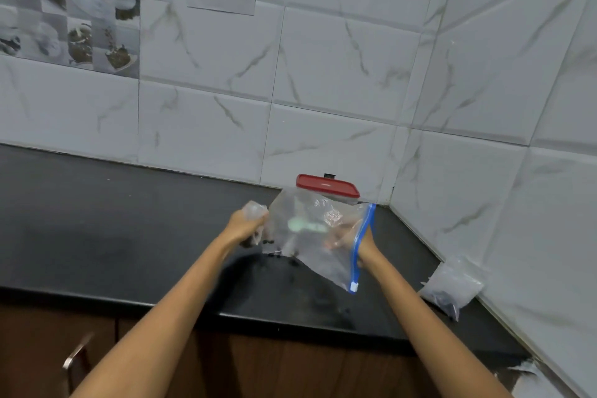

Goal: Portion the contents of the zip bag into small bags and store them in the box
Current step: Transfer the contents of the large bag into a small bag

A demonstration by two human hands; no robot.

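A person is standing at a black counter (113, 220) in a tiled corner, both bare arms reaching out over it. Taking the zip bag (316, 236) as the marker: to its left, the left hand (247, 226) is curling tightly around a small clear bag (255, 210), which is bunching up out of the top of the fist; what is in it is too blurred to tell. The zip bag itself is being held up above the counter, clear, with a blue zip strip (360, 249) running down its right edge. Inside it a pale green spoon (303, 223) is showing through the plastic, and a few small dark bits are sitting along its lower edge. The right hand (352, 241) is reaching in through the zip opening; its fingers are blurred behind the plastic, so I cannot tell whether they are closing on the spoon. Just behind the zip bag, 1 box with a red lid (326, 186) is standing near the wall, shut. Well to the right, 1 filled small bag (452, 284) is leaning against the side wall, dark contents at its bottom.
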